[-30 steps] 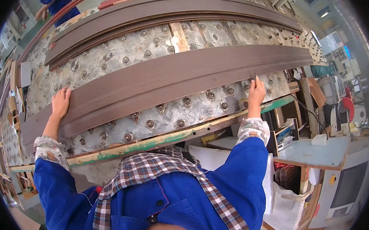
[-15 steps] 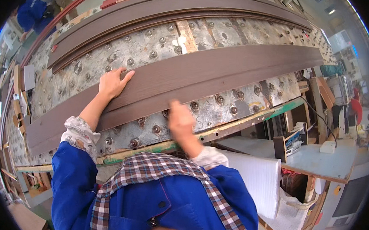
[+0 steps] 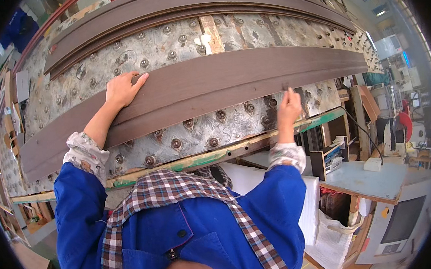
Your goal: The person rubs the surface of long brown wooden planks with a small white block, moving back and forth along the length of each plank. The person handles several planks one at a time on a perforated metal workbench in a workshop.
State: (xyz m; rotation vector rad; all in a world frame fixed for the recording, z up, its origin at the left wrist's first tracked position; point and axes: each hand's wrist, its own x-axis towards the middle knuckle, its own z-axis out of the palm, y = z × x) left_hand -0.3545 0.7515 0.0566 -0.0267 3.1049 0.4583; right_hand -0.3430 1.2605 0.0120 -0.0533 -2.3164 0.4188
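Observation:
A long dark brown moulded board (image 3: 204, 81) lies slantwise across a metal worktable (image 3: 152, 45) studded with ball rollers. My left hand (image 3: 122, 89) rests on the board's far edge, left of the middle, with its thumb apart from the stretched fingers. Over the near edge, toward the right end, my right hand (image 3: 289, 109) is closed in a pinch. A small dark piece (image 3: 285, 85) shows at its fingertips against the board; its kind is too blurred to tell.
Another long brown profiled board (image 3: 194, 3) lies along the table's far side. A green-and-wood edge (image 3: 224, 157) borders the near side. At the right stand a grey side shelf (image 3: 367, 176) and a white foam-like sheet (image 3: 310, 206). Another person's blue sleeve (image 3: 20, 28) shows far left.
My right hand has moved right and away from me along the board's near edge. My left hand keeps its place on the board. The whole view has shifted slightly.

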